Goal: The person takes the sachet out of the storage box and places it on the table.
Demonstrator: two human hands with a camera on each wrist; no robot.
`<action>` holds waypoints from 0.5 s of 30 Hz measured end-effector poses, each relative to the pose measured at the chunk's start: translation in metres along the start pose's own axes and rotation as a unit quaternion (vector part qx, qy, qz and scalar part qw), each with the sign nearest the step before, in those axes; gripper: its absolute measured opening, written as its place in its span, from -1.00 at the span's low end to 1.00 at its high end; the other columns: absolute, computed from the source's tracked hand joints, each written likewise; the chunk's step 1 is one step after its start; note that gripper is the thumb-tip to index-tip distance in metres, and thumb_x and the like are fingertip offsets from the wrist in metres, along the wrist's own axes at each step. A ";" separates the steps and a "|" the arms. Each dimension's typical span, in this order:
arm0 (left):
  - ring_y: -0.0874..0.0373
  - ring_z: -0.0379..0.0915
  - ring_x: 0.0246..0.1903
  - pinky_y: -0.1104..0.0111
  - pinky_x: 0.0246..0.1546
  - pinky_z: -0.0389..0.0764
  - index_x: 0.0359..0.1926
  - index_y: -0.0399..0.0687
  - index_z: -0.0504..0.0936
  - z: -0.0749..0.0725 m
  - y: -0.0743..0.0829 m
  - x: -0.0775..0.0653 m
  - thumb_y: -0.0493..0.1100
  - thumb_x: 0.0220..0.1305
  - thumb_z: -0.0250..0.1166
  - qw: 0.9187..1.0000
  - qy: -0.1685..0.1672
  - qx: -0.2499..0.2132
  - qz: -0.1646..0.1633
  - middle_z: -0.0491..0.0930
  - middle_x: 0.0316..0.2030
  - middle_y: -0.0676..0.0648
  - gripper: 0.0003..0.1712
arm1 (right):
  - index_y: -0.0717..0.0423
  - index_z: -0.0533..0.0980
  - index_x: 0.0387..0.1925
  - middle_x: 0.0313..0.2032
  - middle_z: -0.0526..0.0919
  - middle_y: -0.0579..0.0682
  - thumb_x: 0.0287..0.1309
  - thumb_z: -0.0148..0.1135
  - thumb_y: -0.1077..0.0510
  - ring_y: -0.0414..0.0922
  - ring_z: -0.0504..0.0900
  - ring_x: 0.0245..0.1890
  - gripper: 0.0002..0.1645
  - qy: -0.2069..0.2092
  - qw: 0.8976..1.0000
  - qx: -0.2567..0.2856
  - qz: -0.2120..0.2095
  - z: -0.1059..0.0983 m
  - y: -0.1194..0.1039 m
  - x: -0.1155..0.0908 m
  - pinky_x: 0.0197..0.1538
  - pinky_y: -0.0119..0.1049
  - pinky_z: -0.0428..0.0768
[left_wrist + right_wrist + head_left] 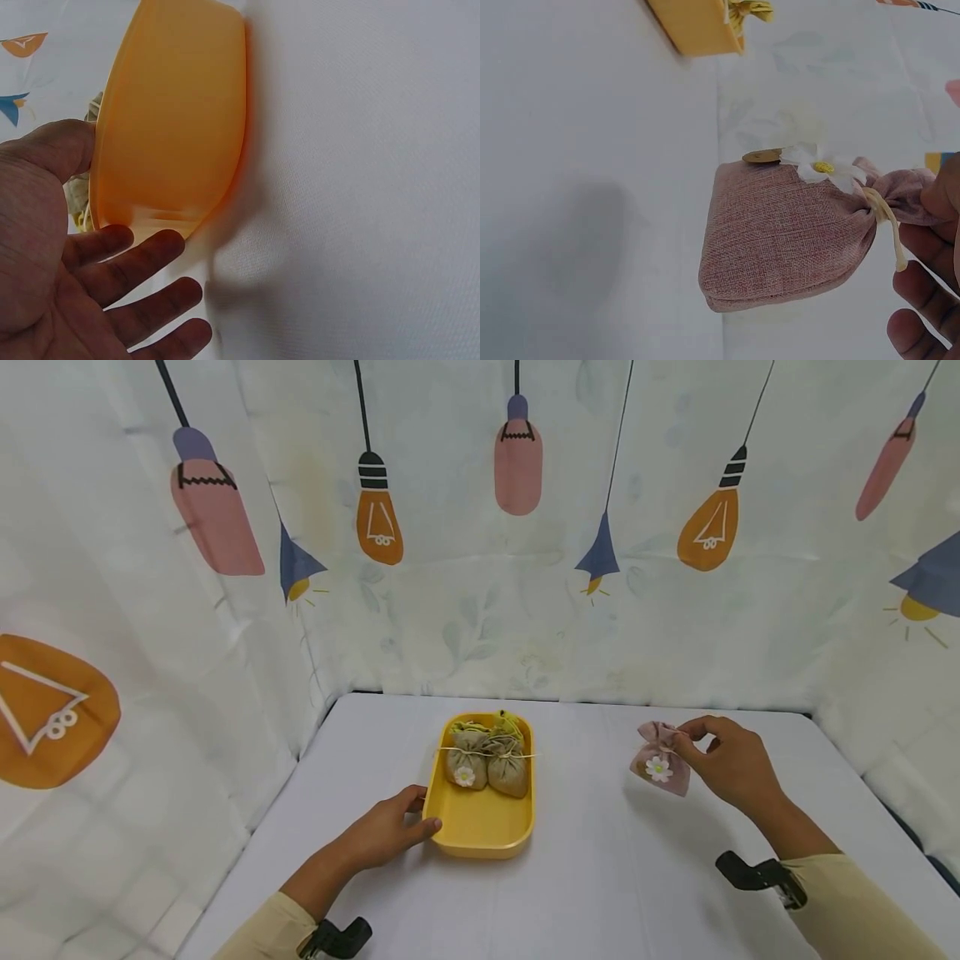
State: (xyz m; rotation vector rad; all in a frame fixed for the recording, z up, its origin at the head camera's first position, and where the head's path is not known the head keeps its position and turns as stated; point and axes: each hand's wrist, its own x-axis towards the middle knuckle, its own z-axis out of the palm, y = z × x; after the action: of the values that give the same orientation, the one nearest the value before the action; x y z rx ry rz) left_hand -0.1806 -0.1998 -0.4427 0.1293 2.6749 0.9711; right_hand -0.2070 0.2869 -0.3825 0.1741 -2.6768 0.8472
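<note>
My right hand [731, 764] pinches the gathered neck of a pink cloth drawstring pouch [787, 240] and holds it above the table. A white flower with a yellow centre decorates its front. Over on the left, my left hand [382, 831] grips the side rim of a yellow plastic tray [480, 843], thumb at the rim and some fingers against the outer wall. Side by side at the tray's far end sit a beige pouch with a white flower [467, 760] and another beige pouch [507, 770], both tied at the neck.
Everything rests on a white-covered table [592, 868]. A pale curtain [450, 635] printed with lamps and bulbs hangs behind it and along both sides. Dark wrist mounts [757, 872] are on both forearms.
</note>
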 end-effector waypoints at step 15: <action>-0.12 0.44 0.26 -0.14 0.22 0.44 0.37 0.00 0.44 -0.001 0.003 -0.002 0.24 0.32 0.38 1.000 -0.001 -0.005 -0.007 0.58 0.20 -0.10 -0.26 | 0.13 0.65 -0.05 -0.18 0.64 0.10 0.45 0.19 -0.16 -0.06 0.49 -0.43 -0.56 0.003 1.000 -0.022 0.019 -0.015 0.019 -0.005 -0.58 -0.22 0.44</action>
State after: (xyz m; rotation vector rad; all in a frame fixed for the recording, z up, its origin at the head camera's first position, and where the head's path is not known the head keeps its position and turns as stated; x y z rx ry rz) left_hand -0.1791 -0.1985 -0.4399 0.1087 2.6643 0.9801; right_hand -0.2022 0.3114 -0.3833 0.1119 -2.6977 0.7990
